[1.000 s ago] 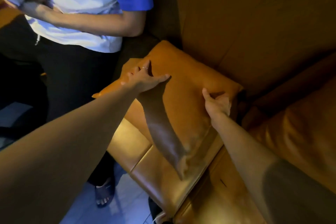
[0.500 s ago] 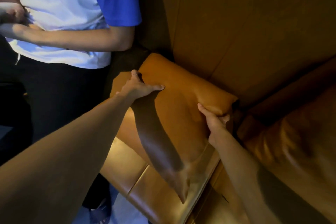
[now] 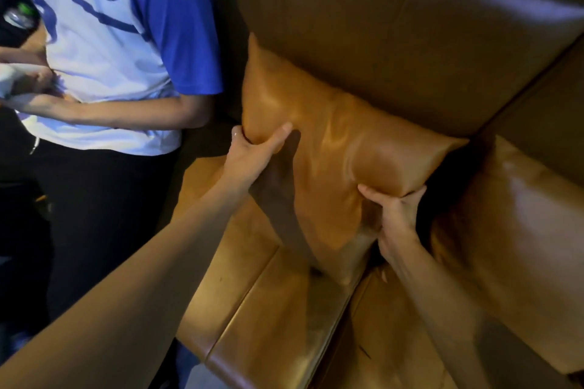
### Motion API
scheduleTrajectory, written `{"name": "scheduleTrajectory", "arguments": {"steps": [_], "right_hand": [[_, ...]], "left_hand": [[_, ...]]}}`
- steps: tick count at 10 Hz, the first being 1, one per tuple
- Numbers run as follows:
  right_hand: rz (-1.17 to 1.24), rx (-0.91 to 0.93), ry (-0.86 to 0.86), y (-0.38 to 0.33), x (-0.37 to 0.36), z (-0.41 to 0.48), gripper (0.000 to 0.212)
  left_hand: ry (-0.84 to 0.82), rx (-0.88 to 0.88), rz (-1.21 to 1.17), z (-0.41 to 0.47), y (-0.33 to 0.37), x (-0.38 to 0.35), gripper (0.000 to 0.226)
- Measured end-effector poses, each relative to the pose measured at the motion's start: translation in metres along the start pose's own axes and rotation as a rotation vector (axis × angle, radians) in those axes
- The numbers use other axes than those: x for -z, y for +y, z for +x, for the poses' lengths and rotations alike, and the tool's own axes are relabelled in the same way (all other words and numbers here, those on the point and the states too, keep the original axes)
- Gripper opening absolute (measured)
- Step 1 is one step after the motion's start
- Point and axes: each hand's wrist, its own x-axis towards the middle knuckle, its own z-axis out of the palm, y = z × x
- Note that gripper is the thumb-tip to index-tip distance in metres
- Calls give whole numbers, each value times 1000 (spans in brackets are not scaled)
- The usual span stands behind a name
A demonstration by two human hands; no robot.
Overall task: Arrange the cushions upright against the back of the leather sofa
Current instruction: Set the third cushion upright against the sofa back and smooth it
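A tan leather cushion (image 3: 328,148) stands tilted, one corner down on the sofa seat (image 3: 284,319), its top edge leaning toward the brown leather sofa back (image 3: 395,35). My left hand (image 3: 252,151) grips the cushion's left edge, thumb on the front face. My right hand (image 3: 395,215) clutches its right lower corner from below. The cushion's rear face is hidden.
A person in a white and blue shirt (image 3: 120,41) and dark trousers stands close on the left of the sofa's end, holding something white. More tan seat cushion (image 3: 521,230) stretches to the right. Pale floor (image 3: 186,366) shows below the seat's front edge.
The cushion has been raised from lying flat on the seat to a steep tilt near the sofa back. Both hands shifted from resting on it to gripping its edges.
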Motion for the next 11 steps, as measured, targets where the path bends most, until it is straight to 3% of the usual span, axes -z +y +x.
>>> {"name": "scheduleTrajectory", "arguments": {"steps": [1, 3, 5, 8, 10, 11], "right_hand": [[-28, 95, -29, -29, 10, 5, 103], [-141, -56, -120, -32, 21, 20, 113], [-180, -99, -116, -16, 15, 40, 123], [-359, -78, -43, -3, 7, 52, 138], [-536, -90, -77, -8, 7, 58, 144], [-656, -101, -86, -16, 9, 51, 127]], "left_hand": [[-24, -47, 20, 2, 23, -14, 103], [-104, 33, 35, 16, 14, -30, 123], [-29, -2, 128, 24, 6, -58, 152], [-84, 8, 188, 41, -4, -64, 138], [-186, -15, 545, 36, 5, -48, 146], [-240, 2, 648, 27, 11, -41, 141]]}}
